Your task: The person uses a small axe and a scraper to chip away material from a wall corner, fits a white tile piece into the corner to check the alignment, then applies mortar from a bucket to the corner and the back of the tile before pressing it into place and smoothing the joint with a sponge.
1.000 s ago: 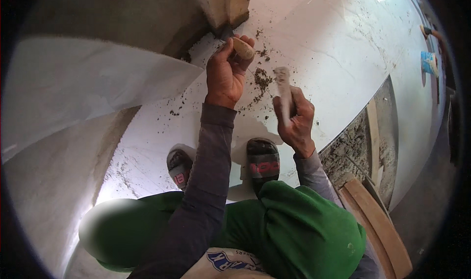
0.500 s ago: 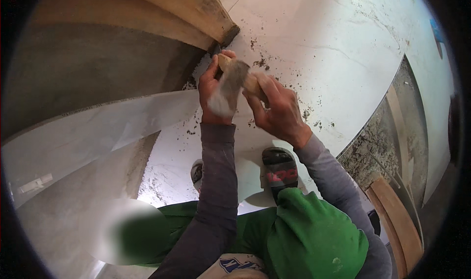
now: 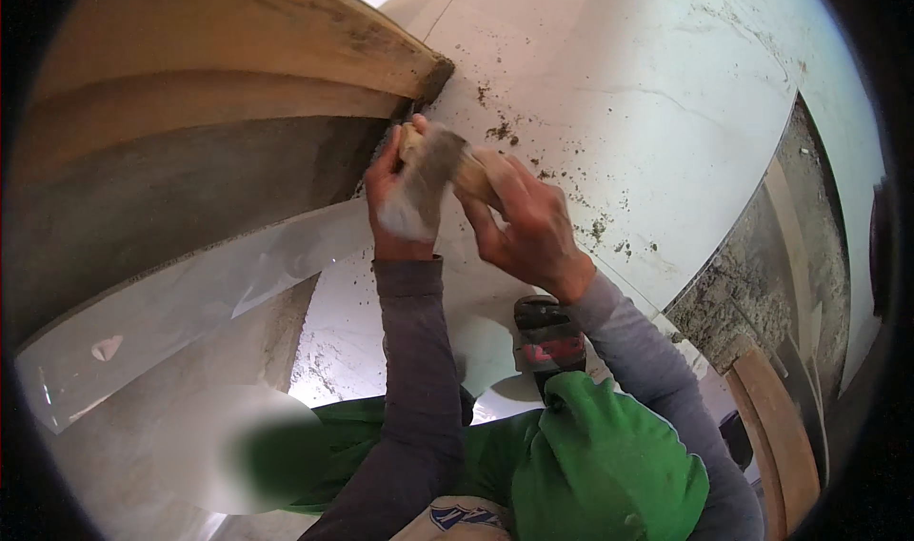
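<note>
My right hand (image 3: 533, 225) is closed round the wooden handle of a hatchet (image 3: 426, 181). Its grey metal head, smeared by motion, flares toward its lower end and hangs over my left hand (image 3: 386, 194). The left fingers are curled beside the lower corner of a wooden panel (image 3: 276, 56). What they grip, if anything, is hidden behind the hatchet head. Just beyond those fingertips, the panel's dark, dirty corner meets a grey cement face (image 3: 238, 156).
Crumbs of mortar (image 3: 502, 134) lie on the pale marbled floor tiles (image 3: 619, 94). A pale skirting strip (image 3: 228, 279) runs along the foot of the cement face. At right are a rough untiled patch (image 3: 733, 270) and wooden pieces (image 3: 776, 436). My sandalled foot (image 3: 552, 341) stands below the hands.
Both hands and the hatchet sit slightly further left and lower in the picture. The view has shifted, showing more of the wooden panel. The right hand still holds the hatchet.
</note>
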`<state>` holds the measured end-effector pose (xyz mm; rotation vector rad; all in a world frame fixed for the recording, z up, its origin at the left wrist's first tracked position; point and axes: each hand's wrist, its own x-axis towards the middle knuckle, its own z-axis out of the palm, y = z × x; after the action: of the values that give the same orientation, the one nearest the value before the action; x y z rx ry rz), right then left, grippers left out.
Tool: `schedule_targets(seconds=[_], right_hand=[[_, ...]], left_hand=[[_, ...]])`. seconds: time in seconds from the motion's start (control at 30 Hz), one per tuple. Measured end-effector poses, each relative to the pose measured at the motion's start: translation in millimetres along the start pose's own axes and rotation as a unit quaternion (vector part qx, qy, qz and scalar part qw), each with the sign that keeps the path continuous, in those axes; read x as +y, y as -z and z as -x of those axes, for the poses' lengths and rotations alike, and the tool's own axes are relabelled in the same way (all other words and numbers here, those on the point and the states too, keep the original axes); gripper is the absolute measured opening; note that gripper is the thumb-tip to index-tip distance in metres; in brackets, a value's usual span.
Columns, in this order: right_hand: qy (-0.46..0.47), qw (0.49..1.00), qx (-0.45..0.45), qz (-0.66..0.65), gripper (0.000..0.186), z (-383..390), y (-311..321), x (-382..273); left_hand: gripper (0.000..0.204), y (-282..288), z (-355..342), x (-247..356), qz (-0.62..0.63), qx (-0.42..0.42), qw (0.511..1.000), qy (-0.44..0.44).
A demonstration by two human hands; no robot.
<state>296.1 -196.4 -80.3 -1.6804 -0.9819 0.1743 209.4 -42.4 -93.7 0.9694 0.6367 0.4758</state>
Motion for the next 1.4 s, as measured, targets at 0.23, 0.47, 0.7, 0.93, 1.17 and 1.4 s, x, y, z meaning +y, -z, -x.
schedule_targets(seconds=[0.23,0.47,0.7,0.93,1.17,1.4], right_hand=[[-0.051,0.998,-0.025,-0.017,0.048,-5.5,0.1,-15.8],[-0.051,0.994,-0.093,-0.040,0.051,26.5,23.4,-16.0],[-0.079,0.991,-0.106,-0.011,0.054,27.5,19.8,-12.6],[-0.023,0.996,-0.075,-0.033,0.054,-3.8,17.4,-25.5],[0.009,0.998,-0.066,-0.011,0.045,-13.0,17.3,-25.8],[-0.048,0.995,-0.089,0.014,0.046,-15.0,11.4,-18.5]], left_hand=[[0.029,5.7,-0.6,5.5,0.269,0.101,0.951,0.111],[0.032,-1.2,6.3,6.1,0.313,0.086,0.931,0.168],[0.037,12.1,-2.8,16.1,0.340,0.070,0.925,0.151],[0.034,29.1,-6.5,14.1,0.336,0.094,0.919,0.184],[0.041,43.0,-15.6,19.6,0.446,-0.064,0.837,0.309],[0.038,31.7,-7.0,13.9,0.513,0.064,0.836,0.186]])
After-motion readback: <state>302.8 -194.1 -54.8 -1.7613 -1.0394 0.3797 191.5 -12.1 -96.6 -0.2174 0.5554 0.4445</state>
